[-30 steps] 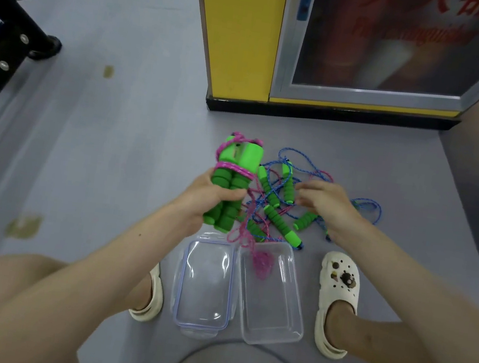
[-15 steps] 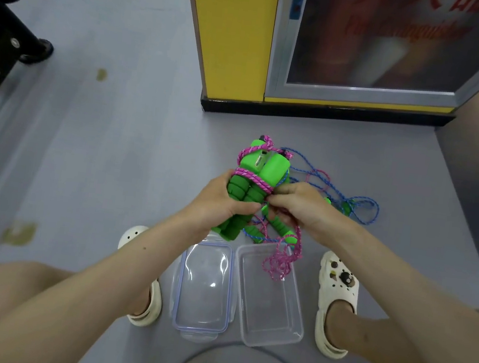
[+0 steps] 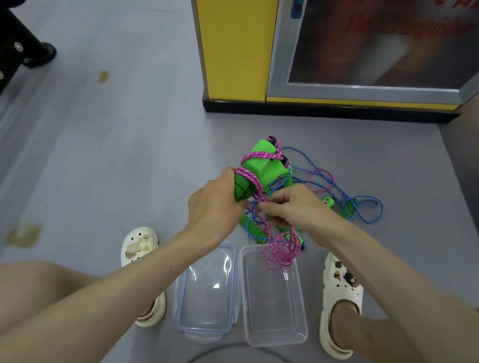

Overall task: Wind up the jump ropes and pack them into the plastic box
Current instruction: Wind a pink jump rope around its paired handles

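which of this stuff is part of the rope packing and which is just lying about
Job: pink rope on green handles, gripped by left hand, cord pinched by right hand; blue rope; plastic box; lid.
Not the job: white clogs; black frame; yellow cabinet.

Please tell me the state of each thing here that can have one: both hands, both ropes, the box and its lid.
Left hand: grips the handles.
Right hand: pinches the pink rope.
Pink rope: partly wound round the handles, loose end hanging over the box.
Blue rope: unwound, tangled on the floor.
Box: open, nothing packed yet.
Lid: off, lying beside the box.
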Demonstrator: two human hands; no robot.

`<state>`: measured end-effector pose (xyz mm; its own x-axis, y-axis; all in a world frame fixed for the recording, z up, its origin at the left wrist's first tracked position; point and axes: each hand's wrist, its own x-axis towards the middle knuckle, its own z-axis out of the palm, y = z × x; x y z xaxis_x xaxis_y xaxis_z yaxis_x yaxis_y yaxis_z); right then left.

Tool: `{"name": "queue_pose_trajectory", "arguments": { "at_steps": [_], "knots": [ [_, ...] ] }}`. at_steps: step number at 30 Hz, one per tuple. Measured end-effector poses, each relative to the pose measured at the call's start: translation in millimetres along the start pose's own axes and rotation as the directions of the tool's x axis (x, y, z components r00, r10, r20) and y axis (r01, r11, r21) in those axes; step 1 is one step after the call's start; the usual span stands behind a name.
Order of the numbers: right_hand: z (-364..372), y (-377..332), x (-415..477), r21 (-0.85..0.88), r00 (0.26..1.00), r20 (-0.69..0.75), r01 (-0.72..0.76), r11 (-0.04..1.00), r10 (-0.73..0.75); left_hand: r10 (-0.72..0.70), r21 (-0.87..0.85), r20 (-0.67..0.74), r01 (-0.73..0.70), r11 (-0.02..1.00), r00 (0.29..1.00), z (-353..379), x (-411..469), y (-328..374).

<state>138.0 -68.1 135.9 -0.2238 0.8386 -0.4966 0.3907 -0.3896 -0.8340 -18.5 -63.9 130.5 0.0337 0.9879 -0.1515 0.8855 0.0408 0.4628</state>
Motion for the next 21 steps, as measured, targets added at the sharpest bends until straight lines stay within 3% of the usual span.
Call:
{"name": "queue_pose_trajectory", "arguments": {
  "at_steps": [9,15,21],
  "knots": [
    [8,-11,-5,0.111,0.996,0.086,-0.014,0.994,0.004,0.145,0.137,-0.134,-0.127,0.982,0.980,7,-7,2],
    [7,-8,0,0.174,1.000,0.003,-0.010,0.985,0.010,0.261,0.183,-0.036,-0.251,0.951,0.965,9,-9,5],
    [1,-4,0,0.204,0.998,0.063,-0.041,0.978,0.028,0.336,0.240,-0.031,-0.320,0.917,0.941,9,-7,5]
  ]
}}
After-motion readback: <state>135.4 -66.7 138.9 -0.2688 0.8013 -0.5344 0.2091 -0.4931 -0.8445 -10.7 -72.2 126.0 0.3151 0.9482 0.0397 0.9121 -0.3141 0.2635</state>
